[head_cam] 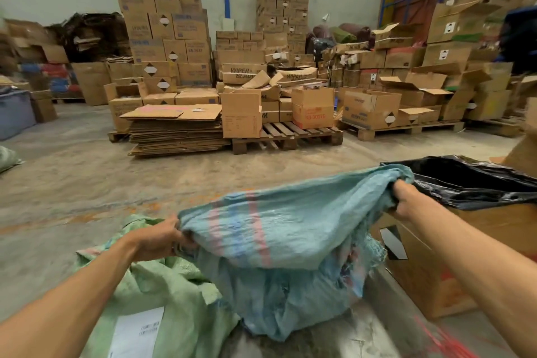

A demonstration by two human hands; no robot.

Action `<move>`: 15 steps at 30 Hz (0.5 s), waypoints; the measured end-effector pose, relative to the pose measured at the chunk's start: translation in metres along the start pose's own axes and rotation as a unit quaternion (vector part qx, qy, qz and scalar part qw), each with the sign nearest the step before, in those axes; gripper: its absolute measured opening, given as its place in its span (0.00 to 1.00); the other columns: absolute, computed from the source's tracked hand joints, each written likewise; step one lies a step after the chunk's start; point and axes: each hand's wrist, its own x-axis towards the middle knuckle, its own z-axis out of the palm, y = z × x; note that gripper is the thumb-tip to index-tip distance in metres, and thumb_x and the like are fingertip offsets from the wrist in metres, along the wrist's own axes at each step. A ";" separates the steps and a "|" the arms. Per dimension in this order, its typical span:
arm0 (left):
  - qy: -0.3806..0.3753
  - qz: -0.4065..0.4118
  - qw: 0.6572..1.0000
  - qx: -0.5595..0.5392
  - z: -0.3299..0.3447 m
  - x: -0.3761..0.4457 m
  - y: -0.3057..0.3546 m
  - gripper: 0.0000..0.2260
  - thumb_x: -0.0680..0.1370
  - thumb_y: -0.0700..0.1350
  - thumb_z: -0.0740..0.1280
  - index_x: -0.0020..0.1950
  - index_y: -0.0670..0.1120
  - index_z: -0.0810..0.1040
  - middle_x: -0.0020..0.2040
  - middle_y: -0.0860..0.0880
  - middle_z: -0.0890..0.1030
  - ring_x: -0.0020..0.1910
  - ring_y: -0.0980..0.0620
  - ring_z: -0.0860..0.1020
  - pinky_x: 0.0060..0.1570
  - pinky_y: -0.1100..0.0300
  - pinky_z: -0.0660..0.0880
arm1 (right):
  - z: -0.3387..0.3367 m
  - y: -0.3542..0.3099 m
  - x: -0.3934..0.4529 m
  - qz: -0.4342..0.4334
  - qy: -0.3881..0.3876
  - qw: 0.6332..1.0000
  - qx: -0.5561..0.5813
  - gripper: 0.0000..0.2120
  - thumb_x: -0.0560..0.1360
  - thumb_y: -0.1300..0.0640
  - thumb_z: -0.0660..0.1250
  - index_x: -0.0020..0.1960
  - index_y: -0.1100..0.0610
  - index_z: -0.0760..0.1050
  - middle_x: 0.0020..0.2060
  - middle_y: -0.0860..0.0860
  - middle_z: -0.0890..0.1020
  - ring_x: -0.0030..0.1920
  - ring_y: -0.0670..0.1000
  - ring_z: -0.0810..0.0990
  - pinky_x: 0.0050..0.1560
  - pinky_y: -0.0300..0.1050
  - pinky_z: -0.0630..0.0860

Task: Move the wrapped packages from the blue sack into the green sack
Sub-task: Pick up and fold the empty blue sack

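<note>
The blue woven sack (279, 229), with faded red stripes, hangs stretched between both hands above the floor. My left hand (158, 237) grips its left edge and my right hand (404, 197) grips its upper right corner. Its lower part sags in folds and touches the floor. The green sack (162, 285) lies crumpled at the lower left, partly under the blue one, with a white shipping label (136, 331) on it. I see no wrapped packages; whatever the sacks hold is hidden.
A cardboard box (436, 270) lined with a black plastic bag (470, 180) stands at the right, beside the blue sack. Pallets (287, 134) stacked with cardboard boxes fill the back. Flattened cardboard (174, 131) lies in a pile. Bare concrete floor (87, 171) lies ahead.
</note>
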 end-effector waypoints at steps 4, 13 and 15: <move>-0.064 -0.005 0.997 -0.034 -0.006 -0.006 0.006 0.31 0.69 0.32 0.74 0.70 0.45 0.70 0.63 0.40 0.79 0.62 0.41 0.78 0.54 0.47 0.78 | -0.005 -0.012 -0.011 -0.026 -0.012 0.996 0.081 0.11 0.83 0.60 0.53 0.47 0.56 0.72 0.37 0.53 0.81 0.30 0.47 0.82 0.21 0.39 0.76; 0.269 0.085 0.929 0.239 0.001 -0.002 0.013 0.11 0.68 0.39 0.76 0.48 0.37 0.82 0.43 0.38 0.84 0.42 0.41 0.83 0.42 0.50 0.80 | -0.003 -0.015 -0.041 -0.237 -0.185 0.943 -0.144 0.15 0.72 0.67 0.72 0.55 0.55 0.76 0.49 0.51 0.83 0.52 0.53 0.81 0.49 0.48 0.76; 0.525 0.036 0.825 0.209 0.009 -0.001 0.022 0.09 0.73 0.40 0.71 0.48 0.35 0.82 0.45 0.33 0.83 0.46 0.36 0.81 0.44 0.48 0.78 | -0.009 -0.005 -0.040 -0.271 -0.231 0.845 -0.400 0.29 0.65 0.67 0.78 0.62 0.55 0.72 0.57 0.51 0.80 0.56 0.50 0.81 0.53 0.45 0.78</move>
